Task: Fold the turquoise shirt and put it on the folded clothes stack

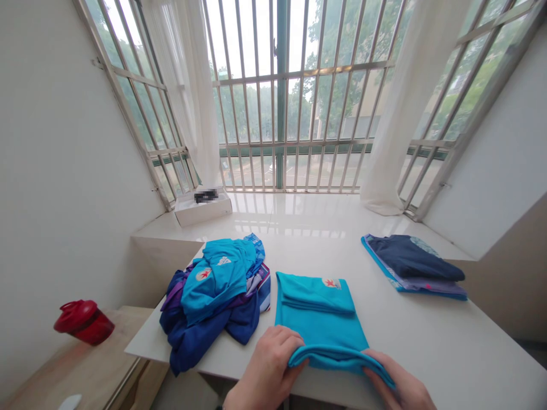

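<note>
My left hand (267, 364) and my right hand (395, 381) pinch the near edge of a turquoise T-shirt (318, 324), lifting a fold of it at the front of the white table (431, 341). The shirt lies flat with its top part folded over, and a red star badge shows near its far edge. To the left, a loose heap of blue and turquoise clothes (211, 302) touches neither hand. A folded stack of navy and blue garments (412, 265) sits to the right.
A red bottle (83, 322) lies tilted on a wooden cabinet (98, 364) left of the table. Behind the table are a white windowsill (294, 213), a white box (203, 208), and barred windows with white curtains.
</note>
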Motion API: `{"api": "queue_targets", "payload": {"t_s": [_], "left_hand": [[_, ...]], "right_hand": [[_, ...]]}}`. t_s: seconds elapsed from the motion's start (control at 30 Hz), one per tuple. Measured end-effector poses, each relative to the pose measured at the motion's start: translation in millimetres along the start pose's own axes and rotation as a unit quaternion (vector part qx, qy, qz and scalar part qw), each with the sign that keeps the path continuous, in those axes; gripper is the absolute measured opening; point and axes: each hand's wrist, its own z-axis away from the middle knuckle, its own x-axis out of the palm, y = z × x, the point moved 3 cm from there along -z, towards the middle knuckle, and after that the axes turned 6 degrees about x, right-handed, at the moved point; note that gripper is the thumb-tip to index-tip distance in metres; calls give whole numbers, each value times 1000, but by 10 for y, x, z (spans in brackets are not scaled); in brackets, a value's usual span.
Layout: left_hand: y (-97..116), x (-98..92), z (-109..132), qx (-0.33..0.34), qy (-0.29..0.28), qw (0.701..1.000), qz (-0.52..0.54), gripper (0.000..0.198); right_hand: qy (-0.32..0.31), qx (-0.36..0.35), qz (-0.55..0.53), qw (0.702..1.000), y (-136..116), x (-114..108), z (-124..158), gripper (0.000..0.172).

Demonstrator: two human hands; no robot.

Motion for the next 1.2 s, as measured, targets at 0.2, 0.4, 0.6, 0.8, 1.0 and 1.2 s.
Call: {"api": "queue_targets", "payload": {"t_s": [0.2, 0.4, 0.6, 0.8, 1.0, 1.2], "left_hand": [[-162, 79, -43, -64, 9, 998, -9, 15], [-198, 73, -95, -91, 5, 996, 4, 22], [-206, 63, -139, -111, -7, 994, -12, 22], [-214, 63, -178, -122, -2, 992, -23, 23], [-214, 64, -171, -126, -1, 992, -20, 25], [-187, 53, -119, -127, 11, 992, 8, 27]], "right_hand": [[63, 94, -36, 993, -100, 44, -108, 36], [38, 134, -77, 987, -93, 32, -94, 42], [38, 164, -104, 980, -104, 30, -120, 44], [13, 174, -111, 978, -102, 18, -188, 38], [-8, 168, -108, 980, -85, -1, -170, 35], [-24, 71, -45, 996, -104, -85, -196, 29]]}}
